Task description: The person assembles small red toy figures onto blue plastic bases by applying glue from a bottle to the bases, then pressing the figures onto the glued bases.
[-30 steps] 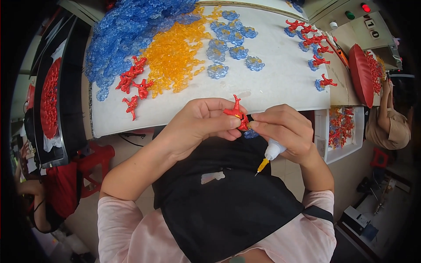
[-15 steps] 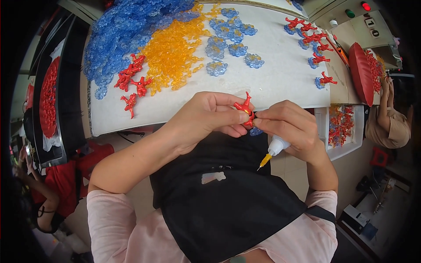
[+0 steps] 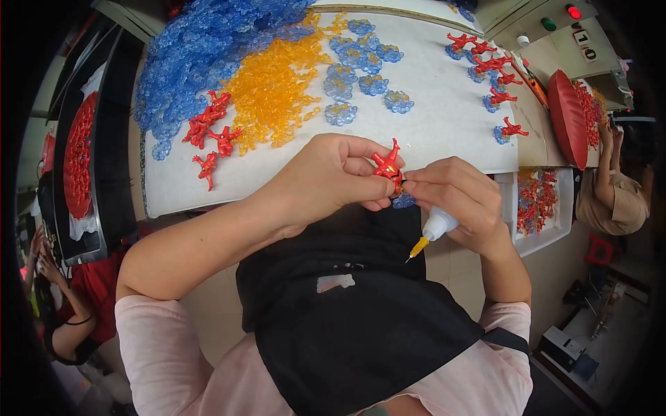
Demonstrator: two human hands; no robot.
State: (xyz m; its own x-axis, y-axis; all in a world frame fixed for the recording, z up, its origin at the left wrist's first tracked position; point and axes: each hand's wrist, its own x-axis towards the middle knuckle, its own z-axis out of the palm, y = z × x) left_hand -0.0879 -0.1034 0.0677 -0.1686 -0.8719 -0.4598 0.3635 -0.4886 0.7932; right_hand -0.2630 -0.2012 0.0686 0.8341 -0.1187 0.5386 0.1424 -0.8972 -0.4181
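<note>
Your left hand [image 3: 333,179] pinches the red figurine [image 3: 387,166], its long axis sloping down-right to a translucent blue base [image 3: 403,202]. Your right hand [image 3: 461,201], fingertips closed just beside that lower end, also holds a white needle-tipped bottle [image 3: 440,223]; figurine-to-base contact is hard to tell.

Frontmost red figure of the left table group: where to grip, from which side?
Likely a pinch across the torso of the frontmost red figure, from above on the near side: its limbs splay toward the ends, leaving the middle compact, and the other red figures sit on its far side. The nearer left hand is occupied.
</note>
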